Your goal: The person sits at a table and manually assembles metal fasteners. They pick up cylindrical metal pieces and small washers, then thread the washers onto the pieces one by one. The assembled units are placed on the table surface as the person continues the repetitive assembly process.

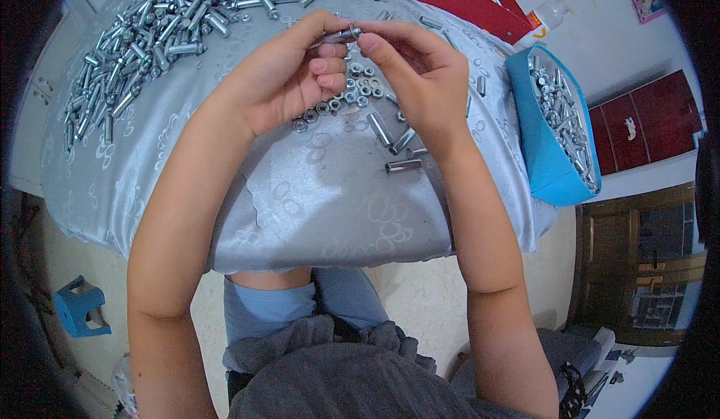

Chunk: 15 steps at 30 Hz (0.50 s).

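Note:
Over the table, my left hand (pixel 281 78) is closed around a shiny metal anchor bolt (pixel 337 37), gripping it between thumb and forefinger. The thumb and fingers of my right hand (pixel 431 67) pinch the bolt's right end, where a small ring-like piece shows; whether it is a nut or a washer is too small to tell. Just below the hands lies a cluster of hex nuts (pixel 364 90). Several loose metal sleeves (pixel 380 129) rest beside them, near my right wrist. My right fingers partly hide the bolt's tip.
A large heap of anchor bolts (pixel 169 37) covers the table's far left. On the right stands a blue bin (pixel 520 104) full of metal pieces. Behind are a red box (pixel 480 7) and a white bottle (pixel 551 14). A blue stool (pixel 81 308) stands on the floor at left.

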Available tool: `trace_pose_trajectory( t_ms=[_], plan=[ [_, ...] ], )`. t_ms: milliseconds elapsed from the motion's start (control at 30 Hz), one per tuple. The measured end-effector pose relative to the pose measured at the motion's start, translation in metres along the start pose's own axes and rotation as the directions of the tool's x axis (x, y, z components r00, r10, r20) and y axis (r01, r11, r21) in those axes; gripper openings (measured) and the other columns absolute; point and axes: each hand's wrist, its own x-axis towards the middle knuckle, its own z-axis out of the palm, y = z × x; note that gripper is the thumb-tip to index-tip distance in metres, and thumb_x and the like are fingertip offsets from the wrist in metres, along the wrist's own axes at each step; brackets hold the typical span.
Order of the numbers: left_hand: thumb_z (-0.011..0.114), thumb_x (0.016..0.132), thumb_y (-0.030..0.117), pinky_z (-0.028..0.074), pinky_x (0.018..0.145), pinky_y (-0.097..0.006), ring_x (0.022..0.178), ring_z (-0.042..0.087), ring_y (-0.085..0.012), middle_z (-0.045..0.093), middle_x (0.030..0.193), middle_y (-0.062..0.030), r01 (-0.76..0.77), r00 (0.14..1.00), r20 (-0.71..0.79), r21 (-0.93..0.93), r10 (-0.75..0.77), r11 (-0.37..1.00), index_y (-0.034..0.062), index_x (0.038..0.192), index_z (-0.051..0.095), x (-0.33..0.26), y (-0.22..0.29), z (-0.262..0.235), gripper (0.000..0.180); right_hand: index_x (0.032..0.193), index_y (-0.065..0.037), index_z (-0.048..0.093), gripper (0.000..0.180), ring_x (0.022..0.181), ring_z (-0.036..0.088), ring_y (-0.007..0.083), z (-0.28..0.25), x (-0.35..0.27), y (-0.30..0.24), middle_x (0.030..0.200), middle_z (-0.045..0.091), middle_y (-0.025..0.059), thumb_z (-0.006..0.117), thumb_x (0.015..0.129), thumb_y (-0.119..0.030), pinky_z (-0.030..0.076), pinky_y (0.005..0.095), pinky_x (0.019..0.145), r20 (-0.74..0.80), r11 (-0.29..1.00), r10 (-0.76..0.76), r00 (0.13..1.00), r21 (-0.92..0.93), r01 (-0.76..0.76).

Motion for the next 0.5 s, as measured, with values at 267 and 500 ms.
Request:
trace_pose_trajectory(
  t_ms=[267, 500],
  plan=[
    [0.056, 0.082, 0.024, 0.034, 0.045, -0.016, 0.05, 0.035, -0.0028, 0.038, 0.06, 0.0044, -0.03, 0.999, -0.012, 0.206, 0.033, 0.978, 0.007, 0.077, 0.048, -0.007, 0.002, 0.006, 0.019, 0.087, -0.004, 0.064, 0.019, 0.063, 0.05, 0.0066, 0.0, 0.0, 0.007, 0.071, 0.059, 0.0014, 0.066, 0.073, -0.015, 0.041, 0.0203, 0.059, 0.017, 0.999, 0.036, 0.999, -0.001, -0.036],
    [0.052, 0.085, 0.021, 0.03, 0.039, -0.014, 0.046, 0.032, 0.0001, 0.035, 0.058, 0.0071, -0.086, 0.994, -0.025, 0.381, 0.103, 0.921, 0.0034, 0.085, 0.05, -0.006, 0.001, 0.01, 0.018, 0.087, -0.006, 0.065, 0.018, 0.06, 0.046, 0.0073, -0.012, 0.005, 0.002, 0.062, 0.051, 0.0004, 0.065, 0.073, -0.018, 0.038, 0.0205, 0.055, 0.04, 0.994, 0.073, 0.997, -0.079, -0.07]
  ],
)
